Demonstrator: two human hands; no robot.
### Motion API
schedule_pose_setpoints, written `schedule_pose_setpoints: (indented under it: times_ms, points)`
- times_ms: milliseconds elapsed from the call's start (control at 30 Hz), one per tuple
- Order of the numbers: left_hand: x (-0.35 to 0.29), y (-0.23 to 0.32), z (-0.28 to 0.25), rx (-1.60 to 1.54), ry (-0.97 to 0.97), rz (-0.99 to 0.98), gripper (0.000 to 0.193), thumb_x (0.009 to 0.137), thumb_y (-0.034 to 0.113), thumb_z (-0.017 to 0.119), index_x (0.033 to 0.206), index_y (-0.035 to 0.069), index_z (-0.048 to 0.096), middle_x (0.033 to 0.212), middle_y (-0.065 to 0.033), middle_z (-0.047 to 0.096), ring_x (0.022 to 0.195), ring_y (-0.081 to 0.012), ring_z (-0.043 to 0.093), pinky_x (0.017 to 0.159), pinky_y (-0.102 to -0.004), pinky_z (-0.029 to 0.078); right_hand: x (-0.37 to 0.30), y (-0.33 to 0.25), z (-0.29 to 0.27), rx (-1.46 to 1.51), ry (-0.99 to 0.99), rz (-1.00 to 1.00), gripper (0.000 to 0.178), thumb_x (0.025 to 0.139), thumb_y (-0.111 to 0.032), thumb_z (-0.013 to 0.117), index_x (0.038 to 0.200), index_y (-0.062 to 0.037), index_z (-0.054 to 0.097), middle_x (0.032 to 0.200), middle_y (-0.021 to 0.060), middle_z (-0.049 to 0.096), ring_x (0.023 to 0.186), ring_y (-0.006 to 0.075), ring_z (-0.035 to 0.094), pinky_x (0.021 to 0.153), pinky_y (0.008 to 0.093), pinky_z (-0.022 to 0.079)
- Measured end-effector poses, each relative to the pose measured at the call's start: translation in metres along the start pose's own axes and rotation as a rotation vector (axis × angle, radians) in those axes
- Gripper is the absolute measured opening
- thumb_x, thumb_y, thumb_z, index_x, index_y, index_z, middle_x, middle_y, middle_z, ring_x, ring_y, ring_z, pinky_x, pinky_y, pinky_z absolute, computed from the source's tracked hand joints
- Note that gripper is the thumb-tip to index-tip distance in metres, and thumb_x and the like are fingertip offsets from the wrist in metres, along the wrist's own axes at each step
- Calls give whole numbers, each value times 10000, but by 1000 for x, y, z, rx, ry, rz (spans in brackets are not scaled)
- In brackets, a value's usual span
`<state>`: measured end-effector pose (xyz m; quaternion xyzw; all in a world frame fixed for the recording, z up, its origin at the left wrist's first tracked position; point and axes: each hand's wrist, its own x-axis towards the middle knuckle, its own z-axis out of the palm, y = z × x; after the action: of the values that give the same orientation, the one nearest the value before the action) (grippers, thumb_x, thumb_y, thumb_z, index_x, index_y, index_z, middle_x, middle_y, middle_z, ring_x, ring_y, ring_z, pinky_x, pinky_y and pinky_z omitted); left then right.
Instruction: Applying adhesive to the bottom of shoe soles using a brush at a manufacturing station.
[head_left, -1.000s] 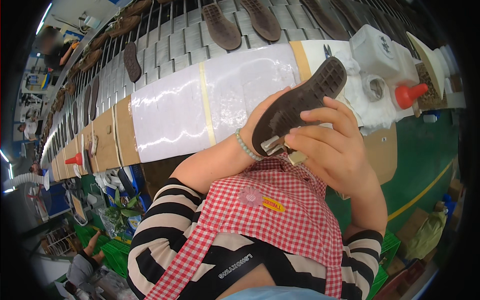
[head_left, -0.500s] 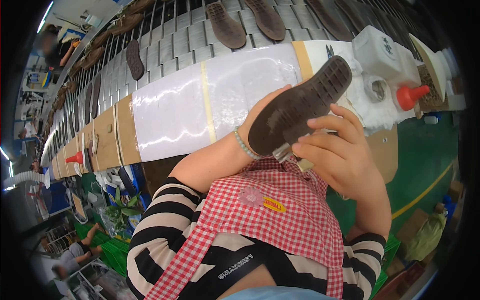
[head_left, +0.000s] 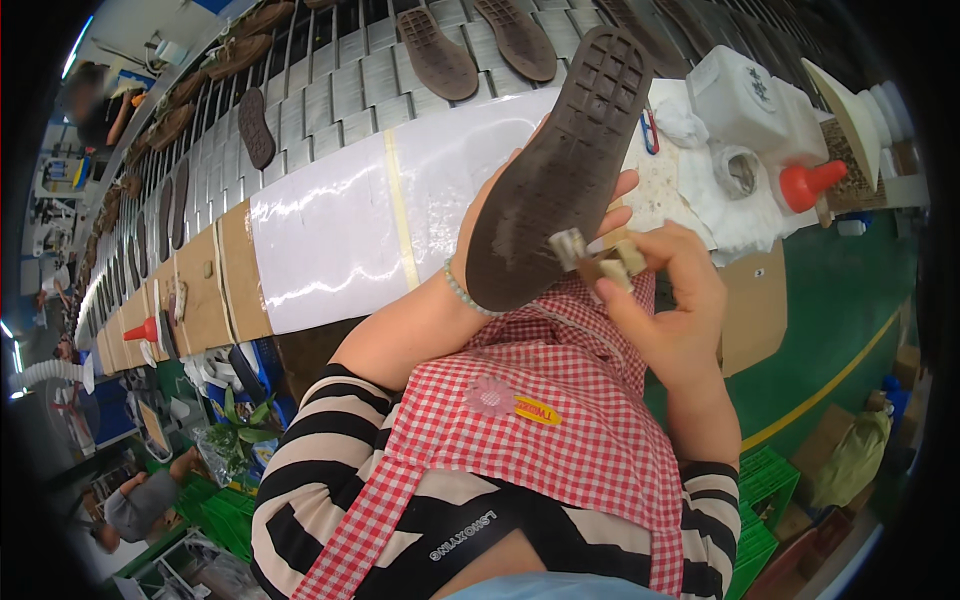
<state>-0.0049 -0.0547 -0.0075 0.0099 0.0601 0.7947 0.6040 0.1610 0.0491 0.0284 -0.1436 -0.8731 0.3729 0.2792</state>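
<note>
A dark brown shoe sole (head_left: 555, 185) is held up over the table's near edge, its waffle-patterned toe end pointing away from me. My left hand (head_left: 472, 222) grips it from behind, with fingertips showing past its right edge. A faint scuffed patch marks the broad smooth part. Close by the sole's lower right edge, my right hand (head_left: 680, 305) pinches a small brush-like tool (head_left: 622, 262) between thumb and fingers. That tool has a tan, block-like body and a pale, blurred head, which overlaps the sole's edge; whether it touches cannot be made out.
Beyond the white-covered tabletop (head_left: 325, 220), a slatted metal conveyor (head_left: 345, 85) carries several brown soles. To the right stand a white plastic jug (head_left: 735, 95), a red nozzle cap (head_left: 810, 185), white cloth (head_left: 715, 200) and blue-and-red scissors (head_left: 650, 132). Green crates (head_left: 225, 520) sit lower left.
The sole has turned more upright, its toe end moving up and left. My right hand has shifted down, its fingers now curled, and the brush-like tool is more visible.
</note>
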Motion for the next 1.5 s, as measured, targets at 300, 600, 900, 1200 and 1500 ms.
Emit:
schedule_pose_setpoints:
  times_ms: [300, 600, 900, 1200, 1500]
  points:
    - [-4, -1, -5, -52, -18, -27, 542, 1096, 373, 348, 1565, 105, 293, 1549, -250, 354, 1418, -415, 393, 1154, -553, 401, 2, 3, -7, -120, 45, -78, 391, 654, -71, 856, 999, -52, 672, 904, 75, 674, 923, 288, 630, 954, 456, 473]
    - [-6, -6, -7, -56, -74, -41, 549, 1106, 333, 263, 1594, 89, 204, 1572, -224, 326, 1436, -394, 379, 1173, -512, 393, 8, 10, -14, -272, 197, -204, 421, 666, -95, 853, 1047, -44, 682, 901, 78, 664, 916, 302, 633, 984, 502, 472]
    - [-8, -15, 12, 615, 163, 68, 593, 966, 166, 679, 1471, 10, 410, 1293, -129, 619, 1148, -197, 620, 988, -304, 507, 16, 8, -22, -250, 205, -103, 419, 667, -75, 844, 1050, -41, 679, 898, 71, 649, 917, 289, 627, 907, 436, 479]
    - [-11, -13, 16, 135, 111, -30, 653, 922, 57, 710, 1488, 17, 388, 1276, -114, 632, 1140, -216, 634, 955, -298, 540, 25, 3, -27, -390, 283, -143, 433, 667, -89, 842, 1067, -42, 683, 938, 76, 672, 931, 281, 635, 926, 427, 465]
    - [-13, -12, -6, 156, 30, -81, 527, 1106, 318, 367, 1554, 47, 306, 1405, -159, 523, 1223, -249, 581, 1062, -361, 497, 13, -15, 11, -94, -123, -375, 470, 633, -108, 853, 1074, -47, 703, 956, 75, 678, 1000, 286, 634, 1005, 510, 458]
